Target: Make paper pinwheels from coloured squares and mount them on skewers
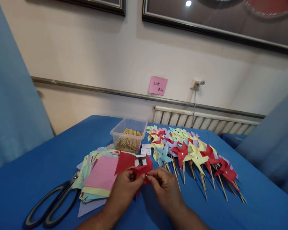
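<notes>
My left hand (123, 191) and my right hand (165, 188) meet at the front of the blue table (38, 166), both pinching a red paper square (134, 166) whose corners are folded toward the middle. The fingertips of both hands touch at its centre. Just left of the hands lies a stack of coloured paper squares (98, 175) with a pink sheet on top. To the right, several finished paper pinwheels (192, 150) on wooden sticks lie spread in rows.
A clear plastic tub of wooden sticks (129, 135) stands behind the red paper. Large black scissors (52, 204) lie at the front left. A small white box (145, 150) sits by the tub. A pink note (157, 85) hangs on the wall above a radiator (206, 123).
</notes>
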A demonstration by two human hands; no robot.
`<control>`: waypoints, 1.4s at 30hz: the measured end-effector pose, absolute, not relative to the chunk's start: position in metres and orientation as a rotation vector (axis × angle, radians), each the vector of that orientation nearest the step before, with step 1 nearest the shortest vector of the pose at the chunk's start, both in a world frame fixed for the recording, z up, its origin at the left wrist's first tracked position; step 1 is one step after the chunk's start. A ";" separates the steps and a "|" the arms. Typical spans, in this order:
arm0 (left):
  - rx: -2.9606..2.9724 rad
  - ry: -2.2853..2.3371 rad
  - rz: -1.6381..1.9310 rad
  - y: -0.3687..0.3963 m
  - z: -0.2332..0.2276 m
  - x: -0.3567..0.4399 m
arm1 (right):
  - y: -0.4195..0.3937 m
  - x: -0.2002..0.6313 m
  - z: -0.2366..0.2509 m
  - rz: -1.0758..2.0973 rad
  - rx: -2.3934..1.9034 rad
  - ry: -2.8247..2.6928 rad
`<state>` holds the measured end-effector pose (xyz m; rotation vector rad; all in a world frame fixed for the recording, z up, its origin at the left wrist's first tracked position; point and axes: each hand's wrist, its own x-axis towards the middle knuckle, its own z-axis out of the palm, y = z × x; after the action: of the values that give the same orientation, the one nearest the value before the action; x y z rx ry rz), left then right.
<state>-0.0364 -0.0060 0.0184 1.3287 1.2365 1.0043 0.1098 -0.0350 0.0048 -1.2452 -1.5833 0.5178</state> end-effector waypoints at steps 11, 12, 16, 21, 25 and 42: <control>1.331 1.191 0.997 -0.011 0.027 -0.034 | -0.040 0.108 0.005 0.385 -1.315 -1.621; 1.337 1.195 0.998 -0.011 0.026 -0.034 | -0.040 0.108 0.005 0.381 -1.319 -1.625; 1.374 1.221 0.996 -0.013 0.024 -0.034 | -0.041 0.107 0.006 0.390 -1.328 -1.624; 1.358 1.186 1.043 -0.014 0.029 -0.032 | -0.043 0.106 0.007 0.407 -1.335 -1.604; 1.350 1.178 1.079 -0.014 0.033 -0.031 | -0.044 0.106 0.006 0.392 -1.333 -1.584; 1.349 1.213 1.077 -0.015 0.032 -0.029 | -0.044 0.107 0.007 0.372 -1.309 -1.598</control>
<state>-0.0289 -0.0148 0.0322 1.3491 1.2127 1.0770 0.1069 -0.0436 0.0068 -1.3090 -1.5983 0.3720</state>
